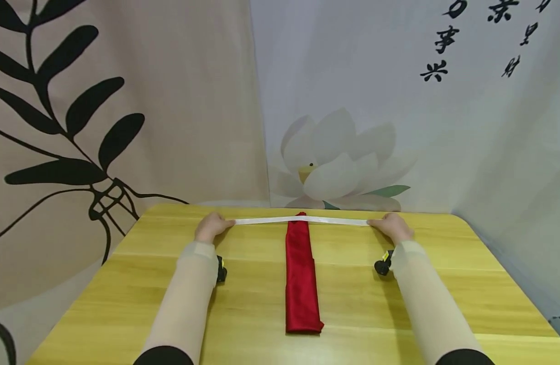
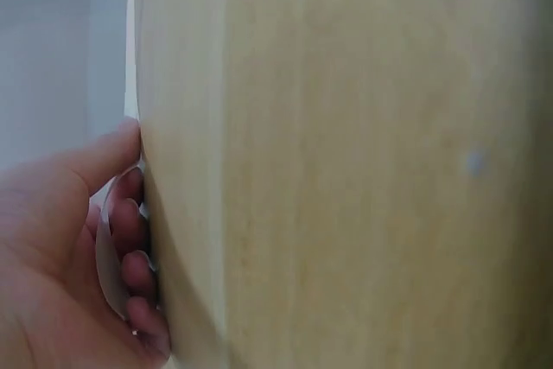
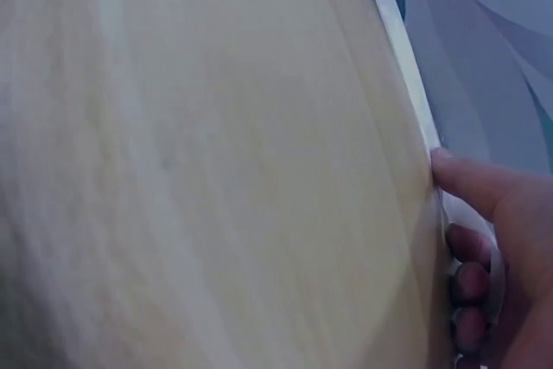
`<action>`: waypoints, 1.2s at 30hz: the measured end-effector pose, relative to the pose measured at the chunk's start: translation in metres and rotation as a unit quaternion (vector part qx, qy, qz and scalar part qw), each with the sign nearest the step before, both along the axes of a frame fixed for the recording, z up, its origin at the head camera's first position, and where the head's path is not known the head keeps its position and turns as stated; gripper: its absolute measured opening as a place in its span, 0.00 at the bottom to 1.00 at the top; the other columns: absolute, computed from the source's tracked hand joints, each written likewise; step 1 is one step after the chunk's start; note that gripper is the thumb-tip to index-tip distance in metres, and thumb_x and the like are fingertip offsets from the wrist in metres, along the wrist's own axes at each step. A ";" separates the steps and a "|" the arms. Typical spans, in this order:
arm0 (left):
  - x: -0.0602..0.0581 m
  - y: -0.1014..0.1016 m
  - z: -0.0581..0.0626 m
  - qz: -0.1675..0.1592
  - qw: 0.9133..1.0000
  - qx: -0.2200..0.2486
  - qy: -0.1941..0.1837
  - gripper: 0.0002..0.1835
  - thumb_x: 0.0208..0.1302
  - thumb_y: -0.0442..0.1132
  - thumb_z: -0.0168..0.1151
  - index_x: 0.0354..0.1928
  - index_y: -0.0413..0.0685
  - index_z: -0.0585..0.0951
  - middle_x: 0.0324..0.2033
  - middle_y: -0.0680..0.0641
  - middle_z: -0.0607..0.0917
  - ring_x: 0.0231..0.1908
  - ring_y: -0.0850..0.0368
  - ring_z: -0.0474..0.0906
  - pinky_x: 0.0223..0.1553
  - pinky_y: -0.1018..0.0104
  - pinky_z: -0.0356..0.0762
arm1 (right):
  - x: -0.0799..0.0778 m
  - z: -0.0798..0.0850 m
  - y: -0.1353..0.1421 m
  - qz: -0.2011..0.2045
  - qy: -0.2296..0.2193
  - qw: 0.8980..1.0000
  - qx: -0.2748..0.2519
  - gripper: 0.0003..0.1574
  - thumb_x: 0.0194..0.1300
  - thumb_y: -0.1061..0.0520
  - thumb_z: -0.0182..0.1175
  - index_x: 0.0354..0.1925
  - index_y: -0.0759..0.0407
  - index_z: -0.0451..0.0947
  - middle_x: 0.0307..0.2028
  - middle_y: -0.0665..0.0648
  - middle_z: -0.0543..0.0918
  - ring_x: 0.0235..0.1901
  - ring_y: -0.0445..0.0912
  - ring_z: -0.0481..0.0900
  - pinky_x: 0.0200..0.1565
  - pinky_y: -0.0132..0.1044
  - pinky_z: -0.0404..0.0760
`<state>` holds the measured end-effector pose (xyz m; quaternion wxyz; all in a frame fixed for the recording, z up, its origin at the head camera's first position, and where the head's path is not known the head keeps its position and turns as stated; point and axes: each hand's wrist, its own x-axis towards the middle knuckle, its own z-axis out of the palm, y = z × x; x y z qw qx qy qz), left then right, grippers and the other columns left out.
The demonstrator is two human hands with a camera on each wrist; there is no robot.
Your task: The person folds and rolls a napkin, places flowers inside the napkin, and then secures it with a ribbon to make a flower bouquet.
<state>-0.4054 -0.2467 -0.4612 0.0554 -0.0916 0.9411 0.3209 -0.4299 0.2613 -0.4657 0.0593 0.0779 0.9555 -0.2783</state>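
a white ribbon (image 1: 261, 220) stretches from side to side near the far edge of a yellow wooden surface (image 1: 353, 304), held at one end by the left hand (image 1: 211, 227) and at the other by the right hand (image 1: 391, 226). the left fingers (image 2: 128, 224) are curled, with the thumb pinching the ribbon against them, and a loose end of it bends back into the palm. the right fingers (image 3: 471, 283) do the same, gripping the ribbon under the thumb, with a short end curving inside the hand. between the hands the ribbon runs nearly straight and crosses over the far end of a folded red cloth (image 1: 302, 279); whether the two touch there cannot be told. the cloth lies lengthwise down the middle of the surface, narrower at the far end and wider at the near end, well apart from both hands. pale sleeves (image 1: 184, 289) cover both arms, and a small black device (image 1: 384, 263) sits at the inner side of each wrist. behind the surface hangs a pale curtain (image 1: 193, 101) printed with dark leaves (image 1: 70, 53), a white flower (image 1: 339, 152) and black writing (image 1: 446, 39).
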 end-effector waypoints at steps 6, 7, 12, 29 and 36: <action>0.006 0.007 0.012 0.031 0.999 -0.019 -0.018 0.22 0.66 0.55 0.59 0.24 0.45 0.72 0.24 0.46 0.75 0.30 0.50 0.72 0.56 0.40 0.60 | -0.002 0.004 -0.003 -0.007 -0.023 1.000 0.020 0.45 0.64 0.30 0.54 0.59 0.67 0.70 0.60 0.70 0.72 0.55 0.64 0.70 0.55 0.70 0.56; 0.006 0.008 0.013 0.037 0.999 -0.020 -0.021 0.22 0.66 0.56 0.59 0.29 0.43 0.75 0.31 0.44 0.79 0.37 0.47 0.75 0.61 0.34 0.50 | -0.003 0.003 -0.003 -0.009 -0.026 0.999 0.022 0.46 0.64 0.30 0.54 0.60 0.67 0.70 0.61 0.70 0.71 0.57 0.65 0.69 0.56 0.71 0.54; 0.000 0.012 0.013 0.056 0.997 -0.025 -0.038 0.30 0.66 0.59 0.57 0.55 0.38 0.76 0.58 0.37 0.76 0.61 0.34 0.66 0.62 0.28 0.31 | -0.009 0.001 -0.003 -0.021 -0.025 0.999 0.031 0.45 0.63 0.28 0.52 0.54 0.67 0.74 0.59 0.71 0.72 0.58 0.68 0.67 0.57 0.74 0.49; -0.022 0.017 -0.002 0.092 0.995 -0.029 -0.039 0.29 0.63 0.60 0.59 0.52 0.42 0.80 0.54 0.38 0.79 0.56 0.35 0.71 0.61 0.29 0.40 | -0.021 -0.005 -0.004 -0.050 -0.025 0.997 0.052 0.53 0.62 0.26 0.52 0.61 0.71 0.69 0.62 0.76 0.67 0.60 0.71 0.64 0.57 0.73 0.51; -0.033 0.020 -0.004 0.115 0.993 -0.031 -0.020 0.26 0.63 0.60 0.59 0.47 0.43 0.81 0.49 0.39 0.81 0.53 0.37 0.72 0.59 0.32 0.45 | -0.026 -0.002 -0.005 -0.053 -0.026 0.997 0.039 0.54 0.62 0.26 0.51 0.62 0.72 0.67 0.64 0.77 0.63 0.62 0.73 0.60 0.58 0.75 0.45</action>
